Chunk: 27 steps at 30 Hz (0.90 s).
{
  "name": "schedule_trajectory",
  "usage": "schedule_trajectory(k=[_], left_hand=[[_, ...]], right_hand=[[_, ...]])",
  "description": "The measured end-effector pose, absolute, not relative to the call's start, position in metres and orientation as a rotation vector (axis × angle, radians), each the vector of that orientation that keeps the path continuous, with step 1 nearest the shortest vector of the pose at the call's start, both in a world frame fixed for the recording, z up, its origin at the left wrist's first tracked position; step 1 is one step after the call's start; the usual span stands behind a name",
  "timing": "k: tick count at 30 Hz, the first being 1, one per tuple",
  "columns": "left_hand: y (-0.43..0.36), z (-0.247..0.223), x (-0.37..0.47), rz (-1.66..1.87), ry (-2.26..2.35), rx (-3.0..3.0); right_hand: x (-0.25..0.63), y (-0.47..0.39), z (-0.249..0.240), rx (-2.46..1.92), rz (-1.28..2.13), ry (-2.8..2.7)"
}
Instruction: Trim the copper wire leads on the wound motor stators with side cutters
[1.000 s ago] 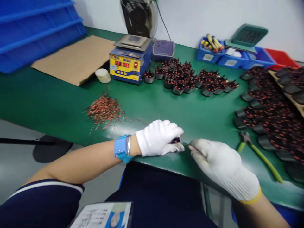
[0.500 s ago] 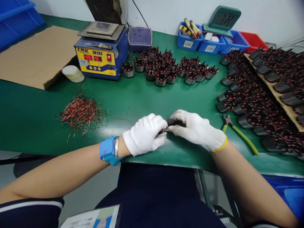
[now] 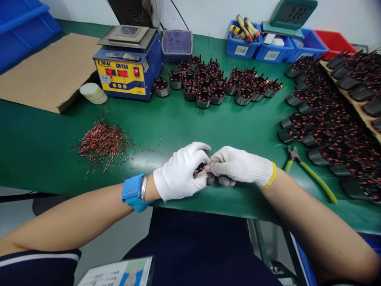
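My left hand (image 3: 183,171), in a white glove, is wrapped round a motor stator (image 3: 199,170); only part of its dark core and copper windings shows between the fingers. Against the stator's right side, my gloved right hand (image 3: 230,165) is closed, thumb and fingers pinched together. What lies in that pinch is hidden, and I cannot tell whether it is a wire end or the stator's edge. Both hands are just above the green table (image 3: 143,119), near its front edge. Green-handled cutters (image 3: 309,172) lie open to the right of my right hand.
A pile of copper wire clippings (image 3: 104,145) lies at left. Behind stand a blue-and-yellow CM558 machine (image 3: 126,71) and a group of stators (image 3: 204,97). Many more stators (image 3: 318,157) fill the right side. Tool bins (image 3: 242,49) and a digital clock (image 3: 294,16) line the back.
My right hand has turned and moved slightly left, its fingers closing in against the stator. My left forefinger has lifted and stretched out. The camera view has shifted a little.
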<state>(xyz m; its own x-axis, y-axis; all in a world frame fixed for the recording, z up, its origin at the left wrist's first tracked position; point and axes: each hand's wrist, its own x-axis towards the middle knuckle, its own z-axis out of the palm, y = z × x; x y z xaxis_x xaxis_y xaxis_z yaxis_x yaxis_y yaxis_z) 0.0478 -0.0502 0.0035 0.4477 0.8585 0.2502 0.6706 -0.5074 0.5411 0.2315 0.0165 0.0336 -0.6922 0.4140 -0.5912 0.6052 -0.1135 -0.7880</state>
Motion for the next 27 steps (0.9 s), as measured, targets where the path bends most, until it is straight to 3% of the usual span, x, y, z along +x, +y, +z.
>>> schedule_trajectory(k=[12, 19, 27], left_hand=[[-0.046, 0.004, 0.043, 0.681, 1.191, 2.324], [-0.046, 0.004, 0.044, 0.648, 1.212, 2.326], [-0.045, 0.004, 0.045, 0.608, 1.212, 2.353]], right_hand=[[0.241, 0.0, 0.022, 1.256, -2.04, 2.02], [0.245, -0.001, 0.025, 1.288, -1.732, 2.071], [0.26, 0.005, 0.024, 1.274, -1.611, 2.198]])
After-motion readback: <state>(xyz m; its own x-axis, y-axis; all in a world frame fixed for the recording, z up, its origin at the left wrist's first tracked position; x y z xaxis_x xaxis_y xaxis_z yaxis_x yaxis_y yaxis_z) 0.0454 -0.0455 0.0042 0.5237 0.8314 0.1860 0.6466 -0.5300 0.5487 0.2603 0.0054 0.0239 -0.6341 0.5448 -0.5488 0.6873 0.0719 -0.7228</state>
